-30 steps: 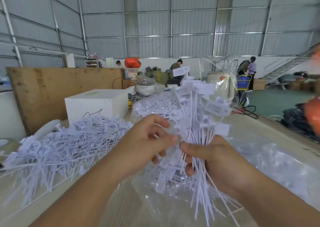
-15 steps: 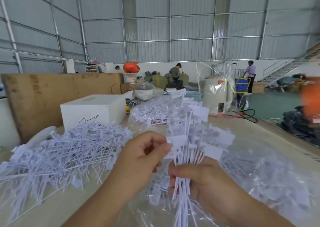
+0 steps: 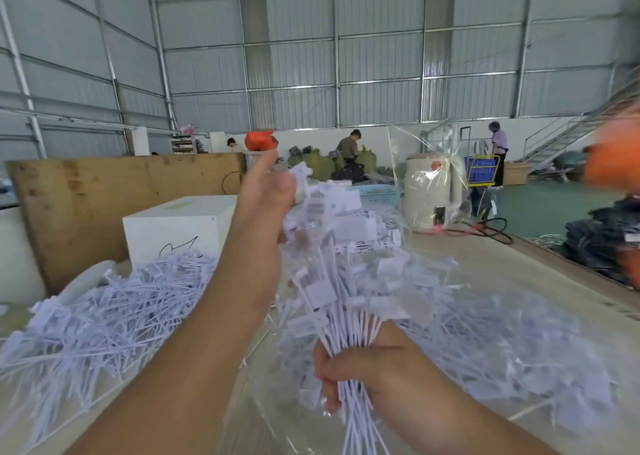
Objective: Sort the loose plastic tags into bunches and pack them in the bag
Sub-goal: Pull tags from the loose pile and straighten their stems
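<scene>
My right hand (image 3: 367, 368) grips a bunch of white plastic tags (image 3: 332, 288) by the stems, low in the middle, with the flat heads fanned upward. My left hand (image 3: 266, 191) is raised at the top of the bunch, thumb pointing up and fingers curled onto the tag heads there. A big loose pile of tags (image 3: 104, 316) lies on the table to the left. Under and to the right of my hands spreads a clear plastic bag (image 3: 519, 350) with more tags in it, blurred.
A white box (image 3: 173, 229) and a plywood board (image 3: 86, 194) stand behind the loose pile. A cream appliance wrapped in plastic (image 3: 429, 194) sits at the table's (image 3: 519, 257) far side, with cables beside it. People work far back in the hall.
My left hand has risen from the middle of the bunch to its top. My right hand has dropped lower with the stems, and the bunch now fans out wider.
</scene>
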Tool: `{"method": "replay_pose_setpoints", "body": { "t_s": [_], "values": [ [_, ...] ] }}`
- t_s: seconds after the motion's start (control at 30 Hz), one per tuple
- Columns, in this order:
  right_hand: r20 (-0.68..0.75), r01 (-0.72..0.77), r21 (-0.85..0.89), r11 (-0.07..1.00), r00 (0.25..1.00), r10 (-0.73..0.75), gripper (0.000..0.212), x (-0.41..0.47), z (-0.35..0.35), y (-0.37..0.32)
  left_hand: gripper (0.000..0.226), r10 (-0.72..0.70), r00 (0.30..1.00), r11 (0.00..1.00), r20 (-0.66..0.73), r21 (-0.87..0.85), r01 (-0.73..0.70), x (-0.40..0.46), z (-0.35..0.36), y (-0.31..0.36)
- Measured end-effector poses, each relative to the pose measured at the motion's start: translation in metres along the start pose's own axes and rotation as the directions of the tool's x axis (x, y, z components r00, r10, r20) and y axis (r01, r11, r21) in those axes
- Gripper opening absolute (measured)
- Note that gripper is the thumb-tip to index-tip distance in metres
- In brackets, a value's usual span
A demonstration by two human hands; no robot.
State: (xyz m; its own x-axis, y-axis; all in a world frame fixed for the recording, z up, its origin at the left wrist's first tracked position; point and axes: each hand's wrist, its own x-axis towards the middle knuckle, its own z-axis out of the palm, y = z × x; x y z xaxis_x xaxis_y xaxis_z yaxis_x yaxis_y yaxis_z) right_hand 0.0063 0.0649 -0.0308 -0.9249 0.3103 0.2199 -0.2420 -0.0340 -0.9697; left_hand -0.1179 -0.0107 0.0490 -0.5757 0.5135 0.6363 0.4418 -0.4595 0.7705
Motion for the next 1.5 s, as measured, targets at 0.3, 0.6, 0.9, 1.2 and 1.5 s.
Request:
{"method": "replay_pose_setpoints", "body": {
  "t_s": [0.3, 0.6, 0.9, 1.2, 1.5],
  "values": [
    [-0.077, 0.067, -0.13, 0.989, 0.994, -0.077, 0.026, -0.001, -0.001, 0.007, 0.019, 0.072, 0.986, 0.991, 0.15, 0.097, -0.087, -0.018, 0.025, -0.011],
    [-0.247, 0.107, -0.172, 0.979, 0.958, -0.148, 0.015, -0.001, 0.005, -0.005, 0.024, 0.098, 0.99, 0.995, 0.098, -0.004, -0.098, -0.032, 0.013, -0.019],
    [-0.266, 0.106, -0.109, 0.988, 0.955, -0.132, 0.035, -0.006, 0.001, -0.018, 0.106, -0.081, 0.975, 0.994, 0.206, 0.093, 0.063, -0.049, 0.032, -0.04],
    [-0.226, 0.14, -0.211, 0.967, 0.956, -0.187, 0.017, -0.003, -0.014, 0.002, 0.079, -0.443, 0.872, 0.889, 0.207, -0.029, 0.458, -0.063, 0.047, -0.043],
    [-0.158, 0.156, -0.178, 0.972, 0.97, -0.185, 0.027, -0.002, -0.006, 0.003, 0.021, -0.377, 0.92, 0.925, 0.106, -0.007, 0.379, -0.068, 0.043, -0.04]
  ]
}}
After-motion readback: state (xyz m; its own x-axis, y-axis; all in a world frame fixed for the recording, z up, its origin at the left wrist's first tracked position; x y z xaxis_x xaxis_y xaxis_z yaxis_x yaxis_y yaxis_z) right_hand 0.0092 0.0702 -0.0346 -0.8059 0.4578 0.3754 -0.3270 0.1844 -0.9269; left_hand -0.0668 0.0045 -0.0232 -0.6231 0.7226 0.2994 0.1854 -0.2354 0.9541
